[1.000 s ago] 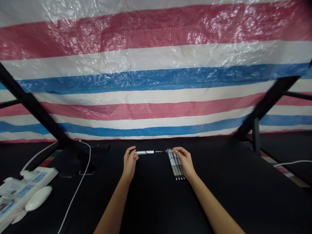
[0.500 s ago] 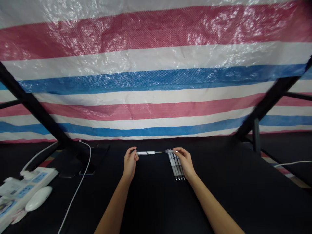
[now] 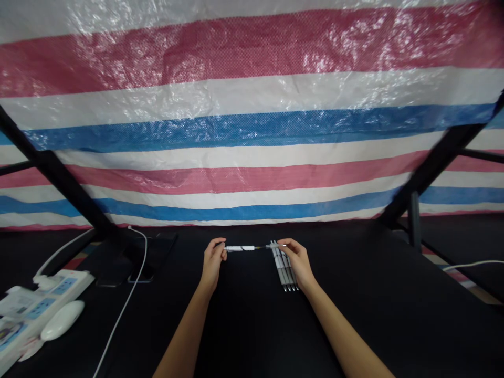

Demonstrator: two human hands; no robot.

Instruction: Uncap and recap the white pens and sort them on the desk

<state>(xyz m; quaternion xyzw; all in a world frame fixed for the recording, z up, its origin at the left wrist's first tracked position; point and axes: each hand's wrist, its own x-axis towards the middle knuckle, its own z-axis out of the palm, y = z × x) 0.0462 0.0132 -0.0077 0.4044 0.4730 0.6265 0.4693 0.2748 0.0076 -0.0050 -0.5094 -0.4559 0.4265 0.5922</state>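
My left hand point(image 3: 213, 261) pinches the rear end of a white pen barrel point(image 3: 241, 248), which lies level and points to the right. A thin pen refill point(image 3: 260, 247) shows in the gap between this barrel and a greyish pen front section point(image 3: 273, 245). Fingers of my right hand point(image 3: 298, 262) are closed on that front section and hide part of it. Under and beside the right hand, several white and grey pens point(image 3: 284, 273) lie side by side on the black tabletop point(image 3: 248, 320), silvery tips towards me.
At left are a white power strip point(image 3: 59, 294), a white oval device like a mouse point(image 3: 63, 320) and a white cable point(image 3: 132, 289). Dark flat phone-like objects point(image 3: 142, 273) lie behind the cable. Black frame legs stand either side before a striped plastic sheet point(image 3: 252, 126).
My left hand has moved slightly right with the barrel, so the gap to the front section is narrower and less refill shows. The right hand has hardly moved.
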